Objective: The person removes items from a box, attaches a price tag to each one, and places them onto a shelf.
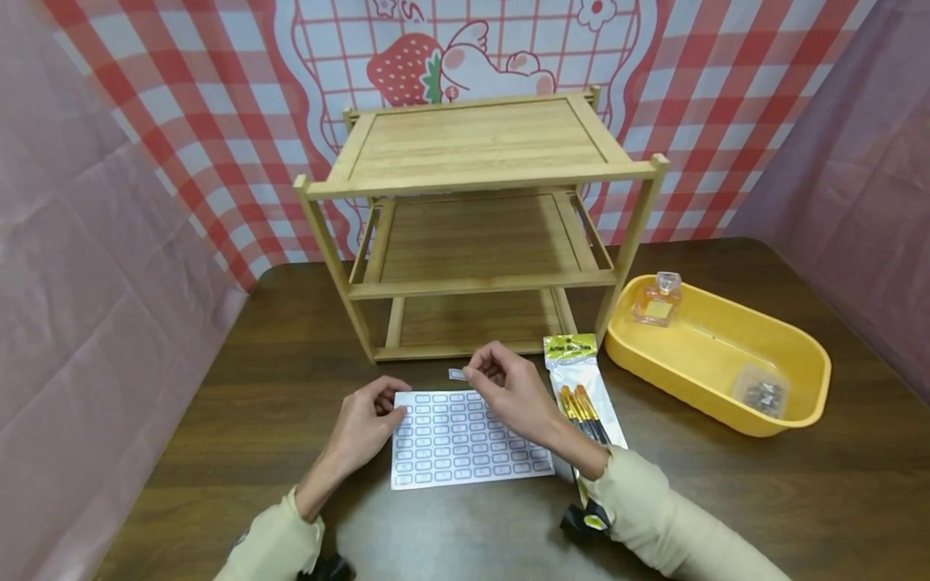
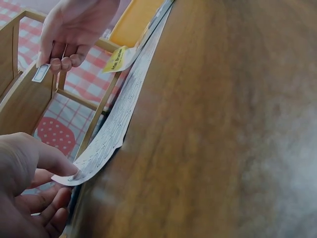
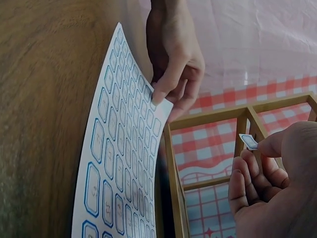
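Observation:
A white sheet of blue-framed label stickers point(image 1: 465, 444) lies on the table in front of the shelf. At its far left corner, my left hand point(image 1: 366, 424) pinches the sheet between thumb and fingers; the left wrist view shows that corner bent up. One sticker space at this corner is blank in the right wrist view. My right hand point(image 1: 514, 395) is above the sheet's far edge and pinches a single small label sticker point(image 3: 248, 142) between thumb and forefinger, with the other fingers curled. In the left wrist view the sticker point(image 2: 41, 73) sticks out past the fingertips.
A three-tier wooden shelf point(image 1: 472, 173) stands behind the sheet. To the right lies a pack of artist brushes point(image 1: 581, 395), partly under the right forearm. A yellow basin point(image 1: 697, 363) holds a perfume bottle point(image 1: 657, 300) and a small clear box of metallic bits point(image 1: 761, 393).

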A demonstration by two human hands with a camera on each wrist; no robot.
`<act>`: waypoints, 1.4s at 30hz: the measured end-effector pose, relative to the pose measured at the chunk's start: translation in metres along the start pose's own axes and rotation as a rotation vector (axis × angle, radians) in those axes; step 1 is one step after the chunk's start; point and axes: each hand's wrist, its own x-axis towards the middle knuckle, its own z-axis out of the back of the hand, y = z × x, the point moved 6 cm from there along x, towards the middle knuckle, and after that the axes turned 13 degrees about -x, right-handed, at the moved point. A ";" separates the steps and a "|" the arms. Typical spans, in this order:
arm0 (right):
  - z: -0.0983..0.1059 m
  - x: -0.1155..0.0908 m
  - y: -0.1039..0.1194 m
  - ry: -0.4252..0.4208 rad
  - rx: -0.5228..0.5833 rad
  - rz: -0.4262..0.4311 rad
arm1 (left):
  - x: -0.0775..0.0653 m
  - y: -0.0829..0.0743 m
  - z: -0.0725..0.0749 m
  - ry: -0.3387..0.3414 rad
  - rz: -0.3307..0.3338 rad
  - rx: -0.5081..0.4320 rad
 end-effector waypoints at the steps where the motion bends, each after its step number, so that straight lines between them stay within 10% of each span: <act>1: 0.001 0.000 0.000 -0.005 -0.001 0.000 | 0.000 0.000 0.000 0.002 -0.002 0.011; 32: 0.014 -0.009 -0.014 -0.013 -0.032 -0.021 | 0.003 -0.010 -0.002 0.006 -0.050 0.193; 42: 0.010 -0.012 -0.012 0.007 -0.015 -0.021 | 0.004 -0.052 -0.024 0.113 -0.215 -0.033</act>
